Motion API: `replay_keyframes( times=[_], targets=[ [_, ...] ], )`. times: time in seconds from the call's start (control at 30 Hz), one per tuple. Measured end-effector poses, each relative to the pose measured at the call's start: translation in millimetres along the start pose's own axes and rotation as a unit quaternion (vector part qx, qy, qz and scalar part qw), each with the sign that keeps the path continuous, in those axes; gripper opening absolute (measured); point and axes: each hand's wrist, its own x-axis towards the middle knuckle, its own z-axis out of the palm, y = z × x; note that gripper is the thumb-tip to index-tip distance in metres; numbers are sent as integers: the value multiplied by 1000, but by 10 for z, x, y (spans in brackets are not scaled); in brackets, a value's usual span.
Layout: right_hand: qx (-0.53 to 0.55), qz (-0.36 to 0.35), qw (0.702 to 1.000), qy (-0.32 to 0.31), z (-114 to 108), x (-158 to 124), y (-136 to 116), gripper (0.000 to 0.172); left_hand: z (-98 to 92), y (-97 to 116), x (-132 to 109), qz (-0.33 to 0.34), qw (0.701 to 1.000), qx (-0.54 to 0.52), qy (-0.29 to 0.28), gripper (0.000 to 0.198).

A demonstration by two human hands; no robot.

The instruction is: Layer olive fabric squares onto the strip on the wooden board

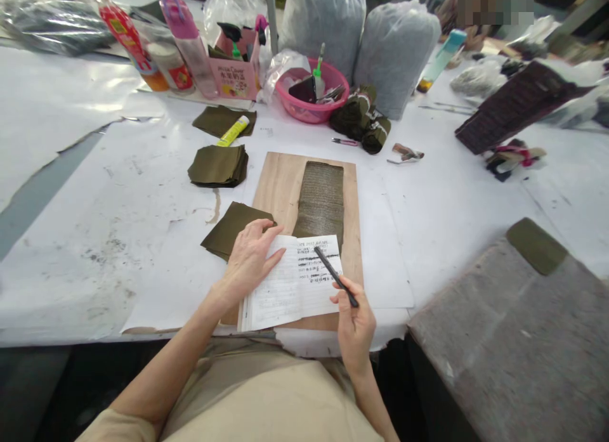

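An open notebook (278,296) with handwritten lines lies on a wooden board (280,182) close to the table's front edge. My right hand (354,321) grips a black pen (335,276), its tip over the written right-hand page. Fingers extended, my left hand (254,255) rests on the notebook's left page and the edge of a stack of olive fabric pieces (233,229). Beyond the notebook, a strip of dark olive fabric with a pale speckled surface (322,195) lies on the board, its near end partly covered by the notebook.
More olive fabric stacks (216,166) and a yellow tube (233,131) lie at the back left. Behind are a pink basin (309,112), bottles and stuffed bags (394,55). A grey padded surface (518,321) with an olive patch (536,245) is at right.
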Motion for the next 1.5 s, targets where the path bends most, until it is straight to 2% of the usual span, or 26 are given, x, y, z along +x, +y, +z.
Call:
replay_keyframes(
  times=[0.1,0.2,0.3,0.4,0.53,0.6,0.63,0.67,0.77,0.83,1.1,1.23,1.3,1.4,1.43,1.5],
  targets=[
    [-37,-72,995,-51,125,-71,12,26,12,-56,-161,-77,993,-73,51,51],
    [-49,-102,989,-94,188,-94,30,29,35,-45,-330,-162,958,-218,96,63],
    [-77,-121,981,-128,200,-94,43,31,18,64,-482,-249,881,-390,96,72],
    [-107,-134,974,-149,201,-100,53,33,-25,221,-606,-300,811,-496,72,78],
    [-131,-134,967,-172,225,-120,44,38,-12,374,-723,-320,721,-615,-2,70],
    [-140,-134,964,-183,238,-128,31,42,28,419,-755,-316,688,-652,-40,70],
    [-143,-135,963,-187,242,-130,25,43,48,438,-762,-316,689,-650,-60,68],
    [-146,-135,961,-190,246,-131,20,44,64,456,-762,-315,704,-632,-77,64],
    [-157,-140,959,-190,251,-129,17,45,90,510,-738,-296,774,-551,-101,47],
    [-161,-146,957,-194,252,-123,21,46,103,539,-713,-284,791,-532,-102,45],
    [-97,-165,955,-225,262,-97,-54,50,204,537,-635,-320,762,-553,-106,62],
    [-59,-101,971,-210,285,-142,-62,44,221,537,-614,-331,766,-535,-130,62],
    [-33,-52,979,-196,292,-163,-48,40,240,548,-632,-307,800,-496,-140,55],
    [7,-3,981,-194,279,-160,-48,30,267,581,-678,-229,888,-386,-103,43],
    [22,12,979,-202,269,-152,-57,28,269,595,-691,-203,907,-358,-91,40],
    [54,43,974,-217,245,-143,-80,28,259,629,-700,-186,916,-347,-80,37]
  ],
)
